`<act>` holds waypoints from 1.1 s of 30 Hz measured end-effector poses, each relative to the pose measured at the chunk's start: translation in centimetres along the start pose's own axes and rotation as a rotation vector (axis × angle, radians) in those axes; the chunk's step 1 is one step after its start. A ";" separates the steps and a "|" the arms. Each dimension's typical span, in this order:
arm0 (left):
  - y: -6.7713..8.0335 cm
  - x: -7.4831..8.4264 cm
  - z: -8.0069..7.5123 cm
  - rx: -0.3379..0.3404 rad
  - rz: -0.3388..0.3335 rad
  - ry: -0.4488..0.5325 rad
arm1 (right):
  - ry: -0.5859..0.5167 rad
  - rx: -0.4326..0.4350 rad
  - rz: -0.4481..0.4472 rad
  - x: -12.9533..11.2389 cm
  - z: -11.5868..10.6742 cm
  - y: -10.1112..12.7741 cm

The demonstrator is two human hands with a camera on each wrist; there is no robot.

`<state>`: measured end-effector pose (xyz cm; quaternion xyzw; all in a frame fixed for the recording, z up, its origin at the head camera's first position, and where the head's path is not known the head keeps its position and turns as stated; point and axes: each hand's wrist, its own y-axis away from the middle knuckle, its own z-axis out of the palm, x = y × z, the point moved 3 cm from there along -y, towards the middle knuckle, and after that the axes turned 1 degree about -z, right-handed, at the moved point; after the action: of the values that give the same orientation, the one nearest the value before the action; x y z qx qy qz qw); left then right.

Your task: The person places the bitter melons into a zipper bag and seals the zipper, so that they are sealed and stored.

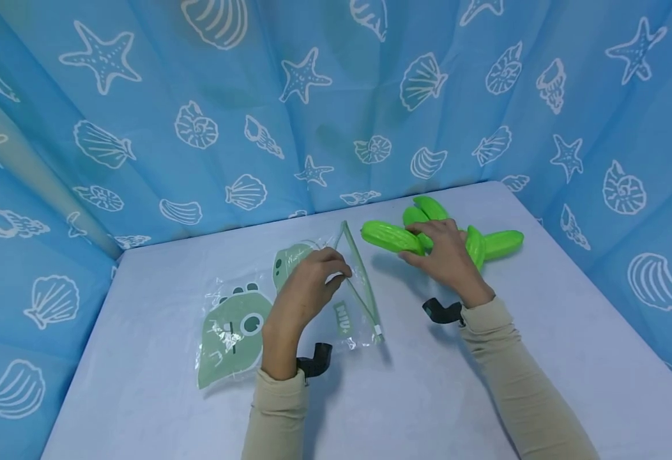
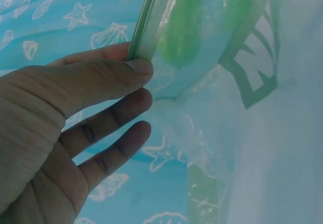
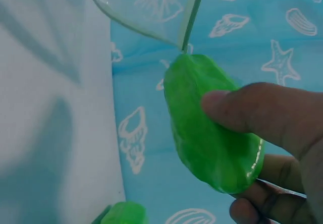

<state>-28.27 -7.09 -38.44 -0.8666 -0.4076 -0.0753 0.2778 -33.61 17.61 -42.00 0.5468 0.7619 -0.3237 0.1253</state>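
A clear slider zip bag (image 1: pixel 235 338) with a green dinosaur print lies on the table, its mouth spread apart at the right. My left hand (image 1: pixel 310 287) pinches one green zip edge (image 2: pixel 144 24) between thumb and forefinger, the other fingers loosely spread. My right hand (image 1: pixel 450 259) holds a glossy green cucumber (image 1: pixel 390 236), its free end pointing toward the bag mouth. In the right wrist view the thumb presses on this cucumber (image 3: pixel 212 133), with fingers beneath it. Green shapes (image 2: pixel 181 32) show through the clear film in the left wrist view.
Several more green cucumbers (image 1: pixel 503 245) lie in a loose heap around and behind my right hand. The white table (image 1: pixel 158 287) is bordered by a blue curtain (image 1: pixel 336 115) with shell and starfish prints. A black camera (image 1: pixel 315 361) sits on my left wrist.
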 end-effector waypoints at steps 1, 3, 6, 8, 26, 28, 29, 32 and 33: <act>0.0 0.0 0.0 0.005 0.001 0.003 | -0.018 -0.009 -0.005 -0.1 -0.1 0.1; 0.1 0.1 0.0 0.016 0.005 0.006 | -0.044 -0.025 -0.016 -0.4 -0.3 0.4; 0.1 0.2 -0.1 0.022 0.008 0.004 | -0.080 -0.054 -0.041 -0.8 -0.3 0.6; 0.1 0.2 -0.1 0.020 0.008 0.002 | -0.094 -0.073 -0.061 -1.1 -0.2 0.7; -0.1 0.6 0.4 0.011 0.029 -0.029 | -0.102 -0.141 -0.205 -3.8 2.0 1.3; -0.1 0.7 0.4 0.012 0.022 -0.025 | -0.099 -0.140 -0.210 -3.9 2.2 1.3; -0.1 0.7 0.4 0.012 0.019 -0.023 | -0.100 -0.138 -0.216 -4.0 2.3 1.4; -0.1 0.7 0.3 0.010 0.015 -0.026 | -0.099 -0.130 -0.237 -4.4 2.6 1.4; -0.1 0.8 0.3 0.008 0.015 -0.027 | -0.095 -0.128 -0.246 -4.5 2.7 1.4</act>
<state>-27.89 -6.37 -38.34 -0.8695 -0.4050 -0.0598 0.2764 -31.10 12.76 -42.08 0.4245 0.8354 -0.3128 0.1551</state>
